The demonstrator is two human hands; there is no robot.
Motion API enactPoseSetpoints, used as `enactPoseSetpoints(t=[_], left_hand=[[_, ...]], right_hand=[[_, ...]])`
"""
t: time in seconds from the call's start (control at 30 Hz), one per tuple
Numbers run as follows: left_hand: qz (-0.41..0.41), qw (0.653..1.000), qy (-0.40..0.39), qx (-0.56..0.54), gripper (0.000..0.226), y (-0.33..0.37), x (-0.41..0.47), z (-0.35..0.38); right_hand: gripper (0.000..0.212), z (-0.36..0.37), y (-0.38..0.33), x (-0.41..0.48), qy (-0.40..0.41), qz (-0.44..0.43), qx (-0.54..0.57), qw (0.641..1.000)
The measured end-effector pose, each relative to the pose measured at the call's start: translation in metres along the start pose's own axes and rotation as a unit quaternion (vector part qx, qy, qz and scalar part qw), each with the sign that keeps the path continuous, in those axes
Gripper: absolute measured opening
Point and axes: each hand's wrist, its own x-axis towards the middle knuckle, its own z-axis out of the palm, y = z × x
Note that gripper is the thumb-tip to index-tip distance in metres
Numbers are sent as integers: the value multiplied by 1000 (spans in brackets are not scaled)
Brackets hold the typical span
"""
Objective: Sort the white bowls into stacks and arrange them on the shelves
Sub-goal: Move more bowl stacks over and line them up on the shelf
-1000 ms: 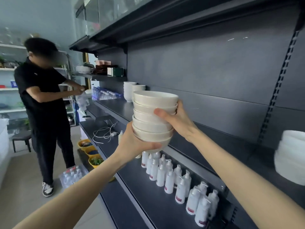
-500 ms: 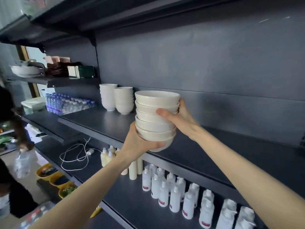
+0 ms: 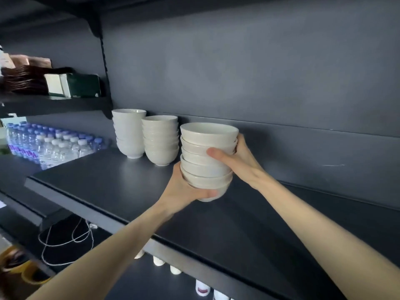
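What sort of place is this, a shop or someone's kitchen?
Likely a shop or stockroom, not a home: long dark metal shelving, bottled water in bulk, and matching stacks of white bowls beside the held stack.

White bowls (image 3: pixel 207 161); shelf (image 3: pixel 112 182) seemingly dark grey.

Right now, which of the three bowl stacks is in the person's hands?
The rightmost stack, left hand under its base, right hand on its side; the far-left stack and middle stack stand untouched on the shelf.
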Motion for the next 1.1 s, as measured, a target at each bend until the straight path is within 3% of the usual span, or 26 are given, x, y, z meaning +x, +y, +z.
enactPoseSetpoints(t=[0.73,0.93,1.1], left_hand=[[26,977,-196,-75,87,-111,151,-79],[8,982,-178,-67,108,-132,159,-79],[-51,991,-123,-12,112,-135,152,-81]], right_hand=[[105,71,44,108,181,79,-49,979],[87,74,46,114,179,75,-32,980],[93,77,47,116,187,85,-38,978]])
